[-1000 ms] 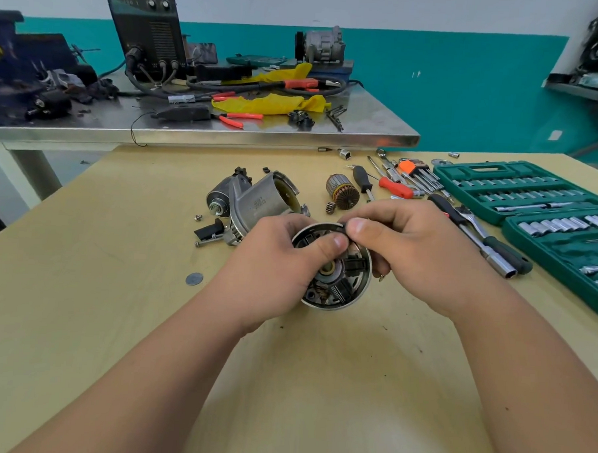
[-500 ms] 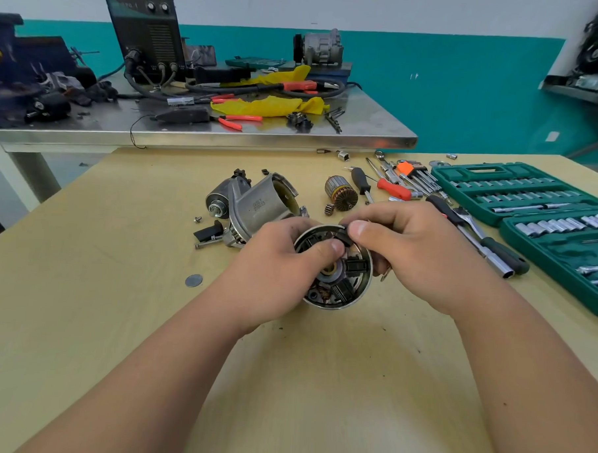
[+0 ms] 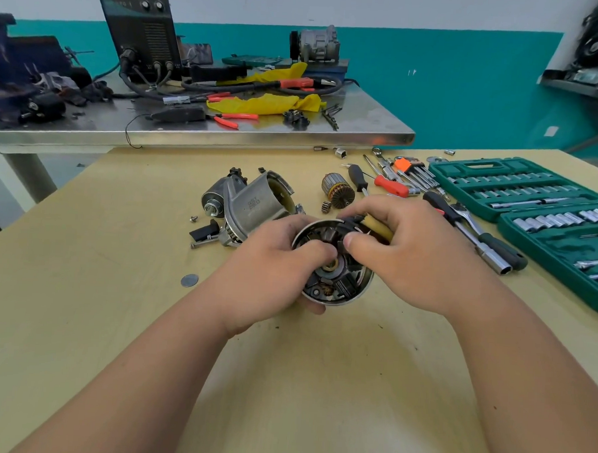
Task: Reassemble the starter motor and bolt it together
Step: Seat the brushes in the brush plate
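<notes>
Both hands hold a round metal end cap with a black brush holder (image 3: 336, 279) just above the wooden table. My left hand (image 3: 272, 263) cups its left side with the thumb pressed on the inside. My right hand (image 3: 413, 252) grips its upper right edge, thumb on the brush parts, with a yellowish sleeved lead (image 3: 380, 226) under the fingers. Behind lie the grey starter housing with solenoid (image 3: 247, 203) and the copper-wound armature (image 3: 338, 191).
Loose bolt and screws (image 3: 201, 244) and a black piece lie left of the housing, a metal disc (image 3: 189, 280) nearer me. Ratchet (image 3: 479, 234), screwdrivers (image 3: 392, 186), hex keys and two green socket cases (image 3: 518, 188) fill the right side. A steel bench (image 3: 226, 134) stands behind.
My right thumb has slid down onto the brush holder, and the yellowish lead now shows under my right fingers. The end cap has tilted slightly; my left hand keeps its hold.
</notes>
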`<action>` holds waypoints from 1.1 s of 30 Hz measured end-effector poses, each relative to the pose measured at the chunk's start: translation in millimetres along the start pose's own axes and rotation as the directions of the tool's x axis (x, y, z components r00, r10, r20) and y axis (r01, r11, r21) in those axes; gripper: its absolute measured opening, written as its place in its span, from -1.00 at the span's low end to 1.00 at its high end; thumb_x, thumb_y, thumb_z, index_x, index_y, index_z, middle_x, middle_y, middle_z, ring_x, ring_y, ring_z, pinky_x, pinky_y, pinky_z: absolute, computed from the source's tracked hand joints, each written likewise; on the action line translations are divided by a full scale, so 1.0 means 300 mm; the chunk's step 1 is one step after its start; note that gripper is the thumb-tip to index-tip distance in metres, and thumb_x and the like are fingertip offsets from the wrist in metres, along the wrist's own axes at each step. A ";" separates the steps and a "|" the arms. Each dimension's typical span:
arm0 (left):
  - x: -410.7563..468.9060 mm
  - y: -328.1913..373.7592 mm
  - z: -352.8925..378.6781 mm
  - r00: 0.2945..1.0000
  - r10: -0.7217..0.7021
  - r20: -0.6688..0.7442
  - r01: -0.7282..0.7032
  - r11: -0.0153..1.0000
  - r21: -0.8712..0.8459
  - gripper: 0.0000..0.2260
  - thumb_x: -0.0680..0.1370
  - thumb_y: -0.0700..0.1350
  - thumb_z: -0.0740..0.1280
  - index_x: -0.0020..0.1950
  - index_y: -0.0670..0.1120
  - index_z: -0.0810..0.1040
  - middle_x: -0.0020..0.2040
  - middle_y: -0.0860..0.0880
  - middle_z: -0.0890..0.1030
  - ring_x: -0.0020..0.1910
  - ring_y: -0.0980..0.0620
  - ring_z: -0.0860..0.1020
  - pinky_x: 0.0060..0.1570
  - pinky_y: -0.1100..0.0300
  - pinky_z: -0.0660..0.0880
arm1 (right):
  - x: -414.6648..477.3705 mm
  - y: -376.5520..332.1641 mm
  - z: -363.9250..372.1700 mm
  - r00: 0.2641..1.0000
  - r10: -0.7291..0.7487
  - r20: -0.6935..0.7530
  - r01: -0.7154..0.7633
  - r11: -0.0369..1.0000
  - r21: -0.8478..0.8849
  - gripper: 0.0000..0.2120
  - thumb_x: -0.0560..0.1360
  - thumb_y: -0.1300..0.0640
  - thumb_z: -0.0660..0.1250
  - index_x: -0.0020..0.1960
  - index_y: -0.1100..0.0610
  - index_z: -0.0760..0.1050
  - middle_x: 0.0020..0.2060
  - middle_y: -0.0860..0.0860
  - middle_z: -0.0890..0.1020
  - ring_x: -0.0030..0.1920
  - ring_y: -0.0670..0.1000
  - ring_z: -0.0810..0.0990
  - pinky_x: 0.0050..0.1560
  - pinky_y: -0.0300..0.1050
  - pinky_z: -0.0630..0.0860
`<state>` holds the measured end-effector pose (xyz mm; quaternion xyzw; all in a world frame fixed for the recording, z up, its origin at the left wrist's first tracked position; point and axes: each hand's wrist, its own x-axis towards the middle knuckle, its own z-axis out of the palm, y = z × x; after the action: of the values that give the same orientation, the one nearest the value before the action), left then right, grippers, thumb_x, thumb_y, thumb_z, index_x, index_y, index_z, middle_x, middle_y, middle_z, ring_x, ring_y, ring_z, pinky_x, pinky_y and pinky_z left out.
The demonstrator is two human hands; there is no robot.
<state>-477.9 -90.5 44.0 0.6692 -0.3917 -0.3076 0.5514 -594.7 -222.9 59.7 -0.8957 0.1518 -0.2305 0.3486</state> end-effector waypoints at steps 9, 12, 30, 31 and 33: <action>0.007 -0.023 0.027 0.961 0.214 -0.173 -0.164 0.950 0.265 -0.84 0.59 -0.11 0.27 0.02 0.15 0.58 -0.17 0.15 0.68 -0.16 0.27 0.62 -0.23 0.36 0.53 | -0.014 -0.021 0.002 1.000 -0.027 -0.004 0.026 0.993 -0.116 -0.79 0.41 -0.04 0.33 0.03 -0.24 0.48 -0.28 -0.07 0.65 -0.32 -0.04 0.60 -0.42 -0.12 0.49; 0.006 -0.019 0.037 0.952 0.223 -0.210 -0.159 0.946 0.283 -0.82 0.58 -0.10 0.24 -0.02 0.11 0.61 -0.22 0.14 0.67 -0.21 0.26 0.60 -0.31 0.38 0.48 | -0.022 -0.031 0.015 0.998 -0.033 -0.047 0.021 0.972 -0.236 -0.74 0.41 -0.03 0.32 0.09 -0.19 0.50 -0.23 -0.13 0.64 -0.28 -0.09 0.57 -0.36 -0.14 0.51; -0.004 -0.003 0.044 0.950 0.196 -0.242 -0.119 0.947 0.298 -0.83 0.59 -0.10 0.25 -0.09 0.08 0.62 -0.24 0.13 0.67 -0.22 0.18 0.62 -0.25 0.19 0.55 | -0.010 -0.029 0.004 1.000 0.007 0.004 -0.006 0.979 -0.205 -0.80 0.43 0.13 0.28 -0.02 -0.13 0.51 -0.34 -0.17 0.56 -0.33 -0.24 0.54 -0.43 -0.39 0.40; -0.005 0.000 0.039 0.959 0.166 -0.229 -0.099 0.956 0.278 -0.83 0.59 -0.10 0.25 -0.09 0.07 0.63 -0.22 0.11 0.68 -0.20 0.14 0.64 -0.22 0.14 0.57 | -0.006 -0.019 -0.012 0.997 0.044 0.067 -0.036 0.992 -0.124 -0.82 0.42 0.09 0.31 -0.02 -0.13 0.54 -0.30 -0.14 0.61 -0.28 -0.20 0.59 -0.33 -0.38 0.48; -0.007 0.006 0.034 0.979 0.083 -0.188 -0.037 0.972 0.233 -0.82 0.59 -0.09 0.26 -0.10 0.04 0.65 -0.22 0.03 0.70 -0.20 -0.01 0.67 -0.23 0.02 0.59 | 0.001 0.002 -0.034 0.976 0.109 0.190 -0.113 0.994 0.009 -0.80 0.39 0.02 0.35 0.01 -0.15 0.57 -0.20 -0.09 0.68 -0.18 -0.04 0.67 -0.10 0.03 0.64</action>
<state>-487.9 -94.0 43.8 0.7429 -0.3882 -0.1761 0.5161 -599.8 -229.1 66.2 -0.9003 0.1653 -0.1258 0.3825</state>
